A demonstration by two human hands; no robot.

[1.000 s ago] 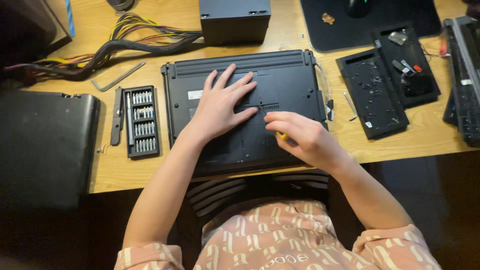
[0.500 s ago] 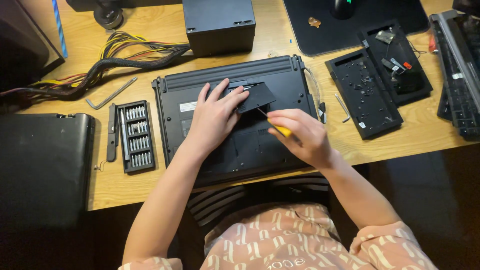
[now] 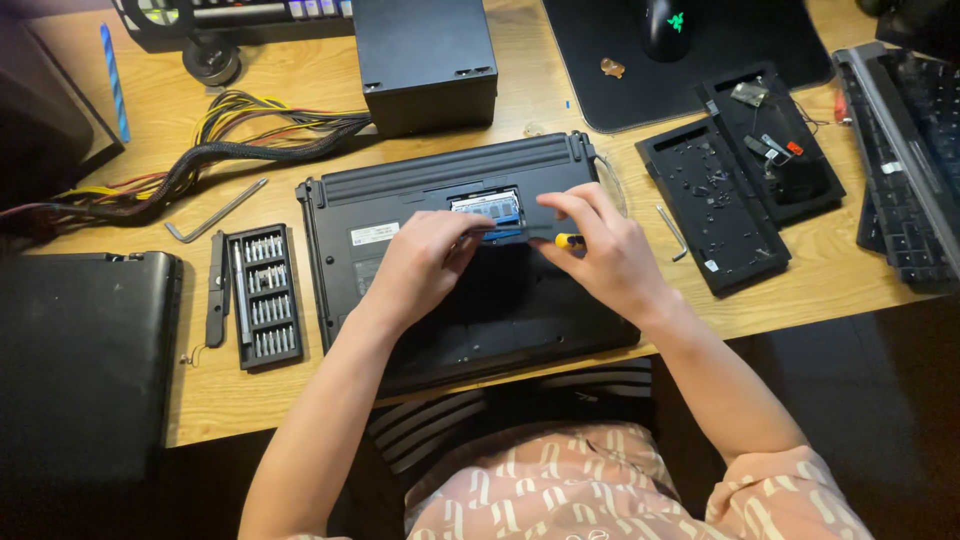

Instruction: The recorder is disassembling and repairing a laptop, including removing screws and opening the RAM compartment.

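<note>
Laptop point(image 3: 470, 290), black, lies underside up on the wooden table point(image 3: 300, 110), its long axis running left to right in front of you, hinge edge away from your body. An open bay in the upper middle of the base shows a memory module point(image 3: 487, 208), blue and green, its long axis parallel to the laptop's long edge.

Your left hand point(image 3: 425, 262) comes in from the lower left; its fingertips point(image 3: 478, 232) curl at the near edge of the bay, touching or just beside the module's lower edge. Whether they pinch anything you cannot tell from this view. Your right hand point(image 3: 600, 250) sits just right of the bay, clenched around a small screwdriver with a yellow handle point(image 3: 570, 240); its tip points left toward the bay, and its fingers also rest on a dark cover panel point(image 3: 545, 212) at the bay's right side.

Relation to note: the module lies just beyond and between both grips, slightly nearer your left fingertips. Both hands are nearly touching each other over the bay.

Around: a bit set point(image 3: 262, 295) left of the laptop, a hex key point(image 3: 215, 212) above it, a black box point(image 3: 425, 60) beyond the hinge edge, and two black trays point(image 3: 740, 185) of parts to the right.
</note>
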